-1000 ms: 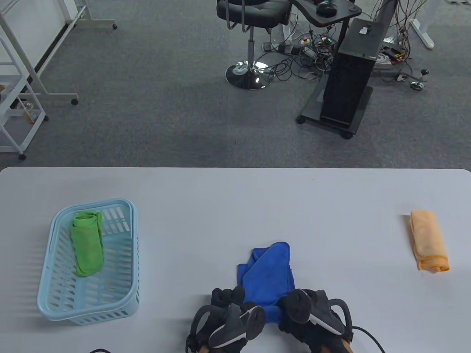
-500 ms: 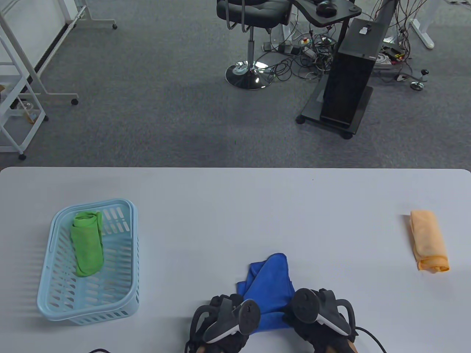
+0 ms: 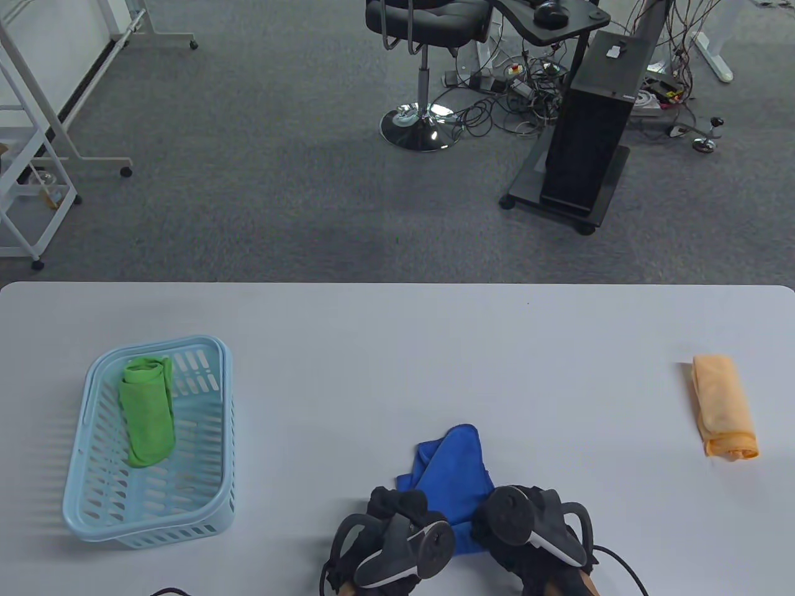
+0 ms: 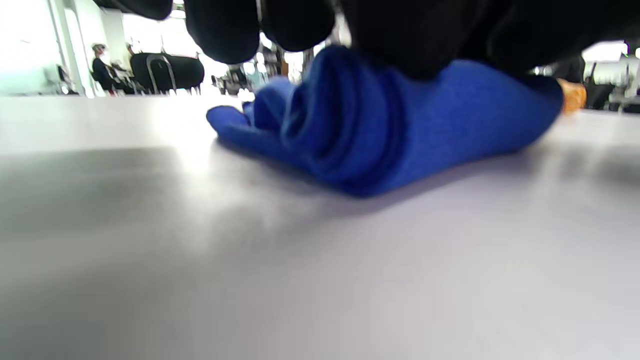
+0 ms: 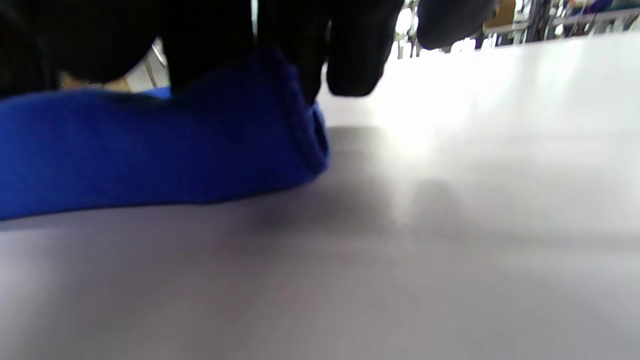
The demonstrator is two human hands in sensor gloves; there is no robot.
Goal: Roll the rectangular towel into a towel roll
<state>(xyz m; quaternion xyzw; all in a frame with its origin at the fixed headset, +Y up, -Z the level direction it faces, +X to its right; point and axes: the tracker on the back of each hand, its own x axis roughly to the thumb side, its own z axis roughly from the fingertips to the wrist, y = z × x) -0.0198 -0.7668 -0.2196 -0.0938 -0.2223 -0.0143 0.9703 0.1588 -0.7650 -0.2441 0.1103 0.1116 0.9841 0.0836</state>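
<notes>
A blue towel [image 3: 453, 472] lies on the white table near its front edge, partly rolled, with a loose folded corner pointing away from me. My left hand [image 3: 397, 515] presses down on the roll's left end, and my right hand [image 3: 497, 512] presses on its right end. The left wrist view shows the rolled blue towel [image 4: 380, 135] under my gloved fingers [image 4: 295, 25]. The right wrist view shows the roll's right end [image 5: 210, 145] under my fingers [image 5: 350, 55]. The trackers hide most of both hands in the table view.
A light blue plastic basket [image 3: 93, 503] at the left holds a rolled green towel [image 3: 148, 410]. A rolled orange towel [image 3: 723, 406] lies at the table's right. Beyond the far table edge are carpet, an office chair [image 3: 422, 37] and a black stand [image 3: 587, 136].
The blue towel's free end has drawn toward me and grown shorter as the roll took it up. Both hands shifted slightly back, then forward over the roll.
</notes>
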